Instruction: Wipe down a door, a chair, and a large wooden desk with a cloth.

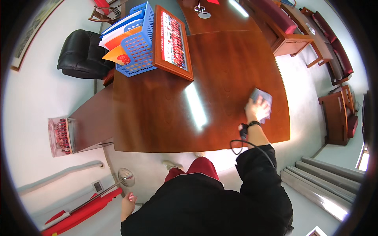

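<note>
My right hand point(258, 109) presses a grey cloth point(267, 98) flat on the polished wooden desk point(159, 118), near its right edge; the hand is slightly blurred. A dark band and a cable are at that wrist. Low at my left side, away from the desk, hangs my left hand point(130, 201), its fingers curled and nothing visible in them. Towards the back left of the desktop, a wood-framed group photo point(174, 42) leans against a blue plastic basket point(137, 48) of folders and papers.
A black leather chair point(85, 54) stands behind the desk at the left. A lower side cabinet point(91, 121) adjoins it, with another photo point(62, 137) at its end. Wooden seats with red cushions point(277, 16) are at the right. A metal flag stand point(126, 177) is near my left hand.
</note>
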`<state>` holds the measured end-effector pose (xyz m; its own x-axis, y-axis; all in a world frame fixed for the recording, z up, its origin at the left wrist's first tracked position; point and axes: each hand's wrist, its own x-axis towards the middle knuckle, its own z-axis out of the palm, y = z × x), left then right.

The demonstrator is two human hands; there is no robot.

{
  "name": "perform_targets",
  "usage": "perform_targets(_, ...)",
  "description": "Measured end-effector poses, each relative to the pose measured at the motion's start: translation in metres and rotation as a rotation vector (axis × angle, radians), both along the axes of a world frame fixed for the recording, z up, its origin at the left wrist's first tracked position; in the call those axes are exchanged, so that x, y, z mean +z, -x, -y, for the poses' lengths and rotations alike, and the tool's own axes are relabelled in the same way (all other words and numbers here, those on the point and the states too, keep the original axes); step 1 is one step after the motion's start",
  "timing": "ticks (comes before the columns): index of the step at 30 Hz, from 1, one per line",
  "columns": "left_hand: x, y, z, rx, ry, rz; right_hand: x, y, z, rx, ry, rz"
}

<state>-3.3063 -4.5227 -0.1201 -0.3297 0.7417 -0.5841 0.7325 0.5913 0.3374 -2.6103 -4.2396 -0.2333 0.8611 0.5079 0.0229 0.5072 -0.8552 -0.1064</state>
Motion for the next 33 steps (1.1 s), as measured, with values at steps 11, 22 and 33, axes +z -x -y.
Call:
perform_targets(11, 0.016, -0.026, -0.028, 0.034, 0.098, -0.029, 0.000, 0.321, 0.051, 1.682, 0.038, -0.320)
perform_targets(22, -0.053, 0.085, 0.025, 0.234, 0.089, 0.184, 0.008, 0.024, 0.055, 0.560, -0.193, -0.027)
perform_targets(33, 0.001, 0.007, 0.022, -0.048, 0.072, -0.097, -0.049, -0.064, 0.166, -0.128, 0.105, 0.147)
